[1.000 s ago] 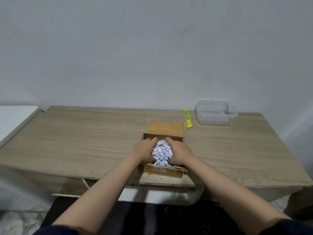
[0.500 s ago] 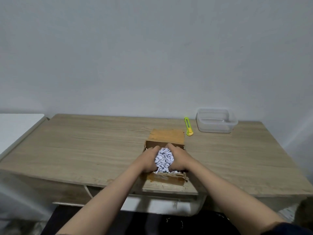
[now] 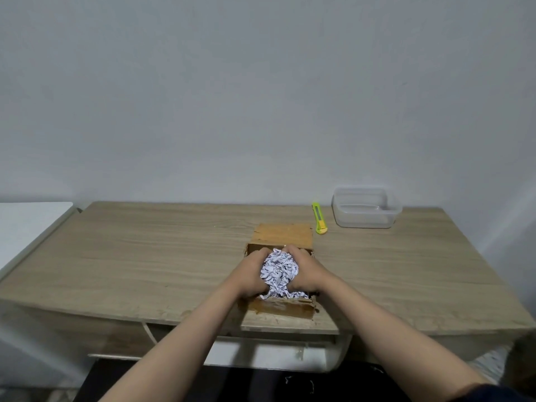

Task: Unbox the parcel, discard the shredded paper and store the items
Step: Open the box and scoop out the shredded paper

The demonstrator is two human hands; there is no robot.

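Observation:
An open brown cardboard box [image 3: 282,236] sits near the front edge of the wooden table [image 3: 145,256], its flaps folded out. A clump of white shredded paper [image 3: 279,269] bulges above the box's opening. My left hand [image 3: 251,275] grips the clump from the left and my right hand [image 3: 306,271] grips it from the right, fingers curled round it and meeting at the far side. Strands hang from the clump's underside onto the near flap. Whatever else lies inside the box is hidden.
A yellow-green utility knife [image 3: 319,218] lies just behind the box to the right. A clear plastic container [image 3: 366,207] stands at the back right. A white surface [image 3: 26,224] adjoins the table's left end. The wall runs close behind.
Both hands have gathered the shredded paper tighter and raised it slightly above the box opening. The camera has tilted so the table sits lower in view.

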